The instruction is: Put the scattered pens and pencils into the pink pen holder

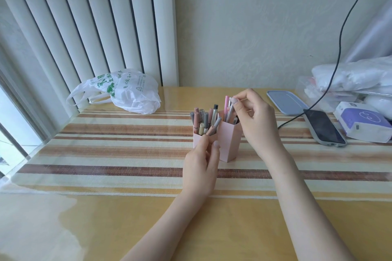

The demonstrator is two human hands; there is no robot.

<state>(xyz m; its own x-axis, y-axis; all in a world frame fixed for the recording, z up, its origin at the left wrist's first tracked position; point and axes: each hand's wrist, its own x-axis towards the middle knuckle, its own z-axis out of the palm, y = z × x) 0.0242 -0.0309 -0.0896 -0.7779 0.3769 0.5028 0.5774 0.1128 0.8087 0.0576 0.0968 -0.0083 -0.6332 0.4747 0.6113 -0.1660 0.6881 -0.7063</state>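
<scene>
Both hands work at the pink pen holder (230, 144) mid-table: the left hand (201, 167) grips its front compartment, the right hand (253, 116) pinches a grey pen (229, 113) (tip already inside the rear compartment). Judging by that, insertion is underway; next, let go.

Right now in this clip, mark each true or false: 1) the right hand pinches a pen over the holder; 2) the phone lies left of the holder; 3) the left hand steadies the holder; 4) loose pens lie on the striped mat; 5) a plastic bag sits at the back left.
1) The right hand pinches a grey pen over the pink pen holder: true.
2) False: the phone lies to its right.
3) The left hand steadies the holder: true.
4) False: no loose pens show on the striped mat.
5) The plastic bag sits back left: true.
</scene>
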